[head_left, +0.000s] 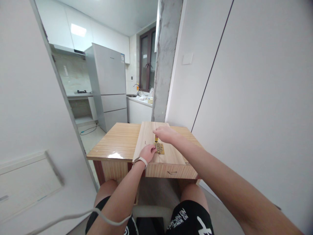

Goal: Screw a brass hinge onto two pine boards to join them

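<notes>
A brass-coloured hinge lies across the seam between two pale wooden boards on a small desk. My right hand is closed around the top of a screwdriver with a yellow handle, held upright with its lower end over the hinge's left part. Close below it, my left hand pinches at the hinge's left edge. What lies between those fingertips is too small and hidden to make out. A small dark L-shaped thing rests on the left board.
The striped wooden desk has a front drawer with a thin handle. A pale cable runs across my left forearm. Beyond the desk stand a grey fridge and a concrete-edged wall; a white panel wall rises at right.
</notes>
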Demonstrator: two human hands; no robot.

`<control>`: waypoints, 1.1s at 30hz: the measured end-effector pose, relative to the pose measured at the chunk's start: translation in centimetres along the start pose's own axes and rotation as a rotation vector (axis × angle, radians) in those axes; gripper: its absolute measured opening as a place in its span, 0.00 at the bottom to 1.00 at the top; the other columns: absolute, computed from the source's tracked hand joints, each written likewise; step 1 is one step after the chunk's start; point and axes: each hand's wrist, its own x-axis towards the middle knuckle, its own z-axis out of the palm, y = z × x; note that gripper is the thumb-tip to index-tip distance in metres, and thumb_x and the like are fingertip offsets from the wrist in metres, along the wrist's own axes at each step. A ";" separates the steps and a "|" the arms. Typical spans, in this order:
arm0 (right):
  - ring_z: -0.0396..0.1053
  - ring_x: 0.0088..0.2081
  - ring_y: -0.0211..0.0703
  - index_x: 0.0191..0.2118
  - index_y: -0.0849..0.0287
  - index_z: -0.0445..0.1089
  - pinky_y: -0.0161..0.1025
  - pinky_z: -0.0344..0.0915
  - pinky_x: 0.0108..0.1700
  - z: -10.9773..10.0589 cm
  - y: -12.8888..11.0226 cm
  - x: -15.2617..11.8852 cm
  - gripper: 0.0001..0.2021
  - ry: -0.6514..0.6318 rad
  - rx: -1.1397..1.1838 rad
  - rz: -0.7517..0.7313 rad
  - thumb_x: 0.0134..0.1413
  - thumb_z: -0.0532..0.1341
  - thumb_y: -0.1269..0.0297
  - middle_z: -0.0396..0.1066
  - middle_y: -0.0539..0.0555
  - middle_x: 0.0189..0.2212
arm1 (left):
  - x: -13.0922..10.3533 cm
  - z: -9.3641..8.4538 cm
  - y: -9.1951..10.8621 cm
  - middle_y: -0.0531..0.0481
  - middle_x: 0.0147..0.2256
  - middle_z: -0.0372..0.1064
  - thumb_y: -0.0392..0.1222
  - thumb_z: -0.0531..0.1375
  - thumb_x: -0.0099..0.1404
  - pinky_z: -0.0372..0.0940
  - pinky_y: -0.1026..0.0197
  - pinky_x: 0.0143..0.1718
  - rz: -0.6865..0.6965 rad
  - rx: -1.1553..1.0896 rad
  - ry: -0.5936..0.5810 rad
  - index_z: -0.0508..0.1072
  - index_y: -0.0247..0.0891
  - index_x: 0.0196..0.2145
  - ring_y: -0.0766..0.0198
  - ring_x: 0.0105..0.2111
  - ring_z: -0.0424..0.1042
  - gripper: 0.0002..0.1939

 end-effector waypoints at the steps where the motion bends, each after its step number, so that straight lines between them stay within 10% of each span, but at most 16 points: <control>1: 0.75 0.49 0.47 0.47 0.61 0.74 0.38 0.66 0.48 0.0 0.0 0.0 0.10 -0.005 0.012 0.008 0.67 0.57 0.69 0.77 0.63 0.46 | 0.0 0.0 0.0 0.48 0.34 0.72 0.40 0.61 0.70 0.60 0.61 0.39 -0.002 -0.001 -0.001 0.75 0.38 0.33 0.62 0.35 0.69 0.07; 25: 0.77 0.49 0.57 0.47 0.65 0.79 0.43 0.71 0.48 0.2 -0.4 1.2 0.17 -0.089 0.028 0.271 0.64 0.59 0.59 0.78 0.70 0.46 | 0.0 0.1 0.2 0.47 0.36 0.74 0.40 0.61 0.70 0.62 0.60 0.42 -0.002 0.021 -0.014 0.77 0.39 0.37 0.61 0.37 0.71 0.05; 33: 0.75 0.50 0.50 0.51 0.59 0.72 0.40 0.68 0.49 0.4 0.0 0.4 0.11 0.007 0.036 0.085 0.68 0.57 0.63 0.77 0.63 0.47 | 0.1 -0.2 0.2 0.47 0.35 0.74 0.40 0.61 0.71 0.62 0.59 0.42 -0.007 0.035 -0.017 0.76 0.39 0.34 0.60 0.38 0.71 0.07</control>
